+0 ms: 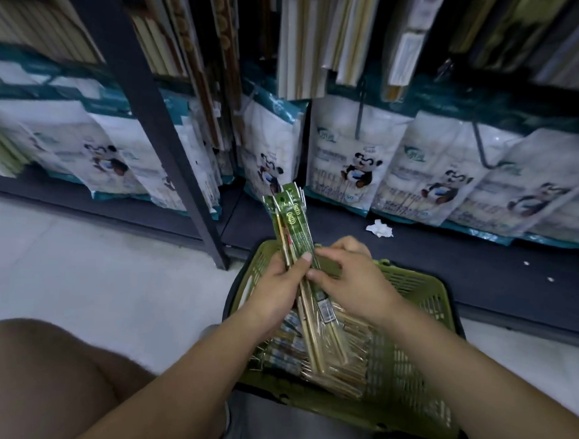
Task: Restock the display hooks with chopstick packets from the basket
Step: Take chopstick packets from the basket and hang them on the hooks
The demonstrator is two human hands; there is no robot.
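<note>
A bundle of chopstick packets (293, 219) with green header cards sticks up and away from me over the green plastic basket (419, 325). My left hand (281, 284) grips the bundle around its middle, thumb across the front. From the right side, the fingers of my right hand (348, 274) curl onto the same bundle. More packets (339, 365) lie flat in the basket below. Bare metal display hooks (481, 150) hang in front of the shelf at the upper right.
Panda-printed bags (352, 159) line the bottom shelf. Hanging chopstick packs (307, 49) fill the rack above. A dark shelf upright (172, 149) slants down to the floor left of the basket. A crumpled white paper (379, 228) lies on the shelf base. My bare knee (46, 385) is at lower left.
</note>
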